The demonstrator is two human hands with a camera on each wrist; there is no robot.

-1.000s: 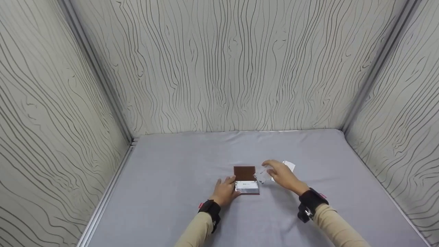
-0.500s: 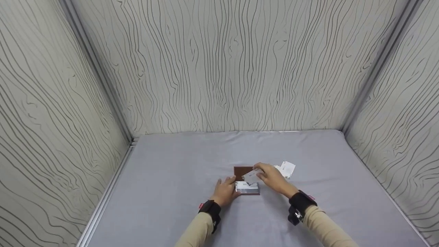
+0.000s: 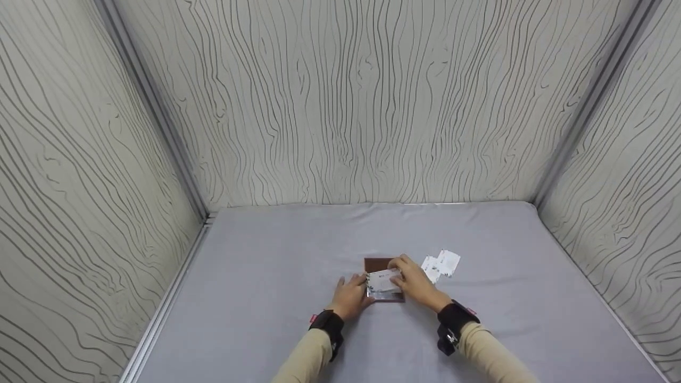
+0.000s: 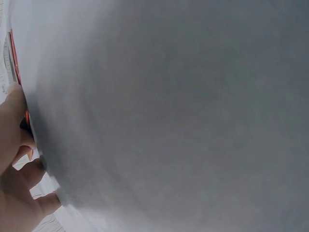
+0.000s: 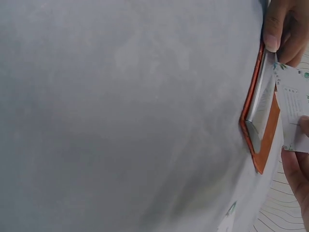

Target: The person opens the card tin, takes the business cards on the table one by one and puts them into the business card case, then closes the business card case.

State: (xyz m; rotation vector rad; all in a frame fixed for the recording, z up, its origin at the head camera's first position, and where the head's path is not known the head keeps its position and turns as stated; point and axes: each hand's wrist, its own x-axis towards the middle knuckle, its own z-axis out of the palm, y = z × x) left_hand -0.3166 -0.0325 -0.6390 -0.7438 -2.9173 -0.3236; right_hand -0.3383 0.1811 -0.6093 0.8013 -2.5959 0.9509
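A brown business card case (image 3: 375, 264) lies opened flat on the cloth, with a silvery tray in its near half. At its left edge my left hand (image 3: 348, 299) grips the case, thumb at the near corner and fingers along the side. My right hand (image 3: 417, 282) pinches a white business card (image 3: 382, 280) by its right end, directly above the tray. In the right wrist view the printed card (image 5: 293, 104) stands tilted over the case (image 5: 267, 142), between thumb and fingers. The left wrist view catches the left hand (image 4: 14, 145) only at its edge.
Two loose white cards (image 3: 448, 262) lie overlapping to the right of the case, just beyond the right hand. Grey cloth (image 3: 276, 255) covers the table. Wood-patterned panels (image 3: 340, 106) rise at the back and both sides.
My right hand has carried the card leftward from beside the loose cards to over the case's tray, and the card has turned level with it. My left hand has stayed on the case.
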